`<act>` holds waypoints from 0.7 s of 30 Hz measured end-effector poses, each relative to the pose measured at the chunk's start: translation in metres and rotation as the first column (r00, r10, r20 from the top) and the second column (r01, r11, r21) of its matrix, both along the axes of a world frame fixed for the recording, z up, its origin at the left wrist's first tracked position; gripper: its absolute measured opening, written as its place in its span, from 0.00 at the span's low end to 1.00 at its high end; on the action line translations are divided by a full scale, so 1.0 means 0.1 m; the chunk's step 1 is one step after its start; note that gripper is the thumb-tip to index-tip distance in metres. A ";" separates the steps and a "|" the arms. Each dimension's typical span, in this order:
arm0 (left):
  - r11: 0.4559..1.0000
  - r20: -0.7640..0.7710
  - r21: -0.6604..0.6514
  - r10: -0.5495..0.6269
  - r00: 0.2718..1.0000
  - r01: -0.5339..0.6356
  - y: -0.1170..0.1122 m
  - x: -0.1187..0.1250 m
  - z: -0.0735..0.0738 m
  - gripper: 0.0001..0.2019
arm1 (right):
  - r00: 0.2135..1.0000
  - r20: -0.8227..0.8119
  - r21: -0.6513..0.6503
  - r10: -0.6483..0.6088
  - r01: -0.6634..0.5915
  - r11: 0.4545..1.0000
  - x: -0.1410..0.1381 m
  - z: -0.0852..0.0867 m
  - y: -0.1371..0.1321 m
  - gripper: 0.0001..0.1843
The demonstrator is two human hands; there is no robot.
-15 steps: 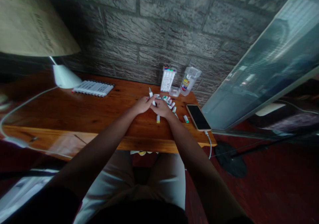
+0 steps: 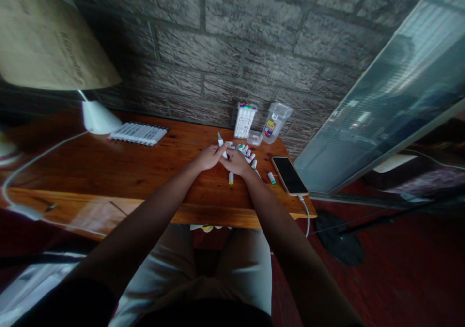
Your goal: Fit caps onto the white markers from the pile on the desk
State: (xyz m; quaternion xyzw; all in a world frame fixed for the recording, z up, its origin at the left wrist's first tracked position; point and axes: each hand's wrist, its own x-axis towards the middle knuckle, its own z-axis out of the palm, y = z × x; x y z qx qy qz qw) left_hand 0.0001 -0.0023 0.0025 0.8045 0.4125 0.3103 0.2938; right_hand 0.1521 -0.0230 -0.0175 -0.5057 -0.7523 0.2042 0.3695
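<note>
Both of my hands meet at the middle of the wooden desk [image 2: 109, 167]. My left hand [image 2: 208, 156] is closed on a white marker [image 2: 221, 144] that sticks up and away from its fingertips. My right hand [image 2: 236, 162] is closed against the same marker from the other side. Several loose white markers with coloured caps [image 2: 250, 155] lie scattered just behind and to the right of my hands, with one [image 2: 230, 178] in front and one [image 2: 271, 178] near the phone.
A row of markers [image 2: 138, 133] lies at the back left beside a white lamp base [image 2: 97, 116]. A marker box [image 2: 244, 120] and a clear case [image 2: 273, 122] stand against the brick wall. A phone [image 2: 289, 175] on a cable lies at the desk's right edge.
My hands stay together on the marker. The view has shifted slightly, with no clear change in the objects.
</note>
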 end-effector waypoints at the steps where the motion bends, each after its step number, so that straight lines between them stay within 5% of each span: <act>1: 1.000 0.010 -0.001 -0.008 1.000 0.008 0.00 0.00 0.00 0.32 | 1.000 -0.009 -0.005 0.003 -0.003 1.000 0.00 0.01 -0.01 0.13; 7: 0.993 0.152 -0.120 0.005 0.988 0.014 0.04 0.00 0.01 0.34 | 0.979 -0.177 -0.070 0.098 -0.112 0.991 -0.02 0.17 -0.12 0.20; 13: 0.915 0.383 -0.402 0.149 0.912 0.020 0.08 0.01 0.05 0.31 | 0.920 -0.390 -0.383 -0.039 -0.123 0.915 0.03 0.26 -0.07 0.34; 17: 0.880 0.498 -0.474 0.244 0.832 0.026 0.09 0.02 0.07 0.29 | 0.968 -0.206 -0.275 -0.143 0.083 0.958 0.19 0.29 -0.09 0.24; 21: 0.876 0.543 -0.482 0.284 0.790 0.016 0.10 0.04 0.08 0.30 | 0.994 0.069 -0.205 -0.088 0.100 0.974 0.30 0.29 -0.35 0.19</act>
